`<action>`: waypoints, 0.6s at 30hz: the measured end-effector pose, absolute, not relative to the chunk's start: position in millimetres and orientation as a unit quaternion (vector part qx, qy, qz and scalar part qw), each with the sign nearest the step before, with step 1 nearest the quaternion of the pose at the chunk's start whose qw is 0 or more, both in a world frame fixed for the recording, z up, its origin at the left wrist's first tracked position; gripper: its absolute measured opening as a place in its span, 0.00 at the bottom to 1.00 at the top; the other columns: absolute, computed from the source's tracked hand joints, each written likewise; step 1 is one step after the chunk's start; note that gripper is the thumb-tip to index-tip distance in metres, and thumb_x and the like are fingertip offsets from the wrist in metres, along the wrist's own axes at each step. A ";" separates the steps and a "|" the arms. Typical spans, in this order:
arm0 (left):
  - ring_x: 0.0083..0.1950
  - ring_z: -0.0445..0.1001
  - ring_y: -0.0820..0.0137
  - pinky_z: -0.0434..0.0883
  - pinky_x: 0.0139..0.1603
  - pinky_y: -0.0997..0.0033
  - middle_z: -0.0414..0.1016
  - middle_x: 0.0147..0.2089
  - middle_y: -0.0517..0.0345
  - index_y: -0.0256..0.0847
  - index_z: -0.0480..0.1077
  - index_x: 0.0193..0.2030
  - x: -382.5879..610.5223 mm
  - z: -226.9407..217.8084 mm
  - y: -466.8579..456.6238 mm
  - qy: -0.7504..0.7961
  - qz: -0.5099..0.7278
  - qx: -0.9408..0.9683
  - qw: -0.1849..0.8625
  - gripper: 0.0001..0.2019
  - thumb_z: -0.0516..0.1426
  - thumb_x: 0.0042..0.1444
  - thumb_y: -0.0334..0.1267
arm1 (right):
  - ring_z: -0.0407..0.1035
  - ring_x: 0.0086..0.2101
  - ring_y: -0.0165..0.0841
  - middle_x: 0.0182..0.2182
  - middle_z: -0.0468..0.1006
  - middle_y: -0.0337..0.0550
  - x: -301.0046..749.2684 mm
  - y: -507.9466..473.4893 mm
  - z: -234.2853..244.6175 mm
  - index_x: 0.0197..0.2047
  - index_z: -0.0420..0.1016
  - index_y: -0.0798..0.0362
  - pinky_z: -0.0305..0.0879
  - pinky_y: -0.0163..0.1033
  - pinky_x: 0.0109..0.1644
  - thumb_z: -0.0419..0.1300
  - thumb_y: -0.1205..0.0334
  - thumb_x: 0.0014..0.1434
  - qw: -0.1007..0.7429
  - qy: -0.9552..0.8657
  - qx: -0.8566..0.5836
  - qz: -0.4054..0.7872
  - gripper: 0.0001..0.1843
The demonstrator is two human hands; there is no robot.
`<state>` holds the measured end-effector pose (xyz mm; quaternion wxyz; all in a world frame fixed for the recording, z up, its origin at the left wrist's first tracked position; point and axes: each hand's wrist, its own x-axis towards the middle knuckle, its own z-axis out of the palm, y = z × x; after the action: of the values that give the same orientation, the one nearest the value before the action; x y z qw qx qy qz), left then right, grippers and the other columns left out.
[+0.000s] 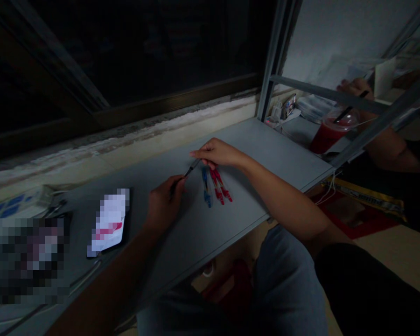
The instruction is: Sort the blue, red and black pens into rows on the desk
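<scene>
On a grey desk (pixel 259 154) I hold a thin dark pen (pixel 191 171) between both hands. My left hand (pixel 164 203) is closed round its lower end. My right hand (pixel 219 153) pinches its upper tip with thumb and forefinger. Under my right hand lie a blue pen (pixel 206 187) and two red pens (pixel 221 187), side by side on the desk, their caps pointing toward me.
A phone (pixel 108 223) lies screen up at the left, beside a blurred dark object (pixel 30 259). A power strip (pixel 10 206) sits at the far left. Behind a metal frame (pixel 367 128) at right another person's hand (pixel 355 87) is near a red drink cup (pixel 329 133).
</scene>
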<state>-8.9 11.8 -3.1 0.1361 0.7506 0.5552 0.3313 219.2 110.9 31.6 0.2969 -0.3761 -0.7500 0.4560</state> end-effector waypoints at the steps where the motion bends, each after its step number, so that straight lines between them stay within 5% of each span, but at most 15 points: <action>1: 0.34 0.78 0.65 0.72 0.40 0.69 0.81 0.34 0.55 0.39 0.78 0.51 -8.4 -2.9 11.6 0.556 0.333 0.749 0.137 0.20 0.51 0.70 0.51 | 0.62 0.17 0.22 0.16 0.72 0.34 219.1 111.4 31.8 0.27 0.71 0.56 0.58 0.30 0.25 0.66 0.45 0.66 0.306 -0.744 -0.363 0.470 0.25; 5: 0.32 0.77 0.66 0.71 0.37 0.70 0.80 0.33 0.57 0.39 0.78 0.50 -6.6 -1.4 12.0 0.556 0.328 0.746 0.162 0.22 0.51 0.69 0.52 | 0.65 0.19 0.22 0.24 0.78 0.36 220.0 112.4 34.4 0.32 0.72 0.56 0.60 0.28 0.24 0.72 0.53 0.62 0.302 -0.737 -0.302 0.523 0.18; 18: 0.35 0.80 0.67 0.75 0.42 0.71 0.84 0.35 0.57 0.41 0.79 0.50 -4.0 -4.1 -0.6 0.538 0.357 0.762 0.055 0.18 0.54 0.70 0.50 | 0.61 0.11 0.21 0.12 0.70 0.31 214.5 98.8 44.6 0.24 0.64 0.54 0.55 0.26 0.16 0.65 0.57 0.69 0.301 -0.686 -0.383 0.540 0.24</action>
<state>-4.0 -0.6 -4.1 0.0546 0.7615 0.5382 0.3570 214.5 98.8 44.6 0.3009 -0.3827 -0.6863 0.5404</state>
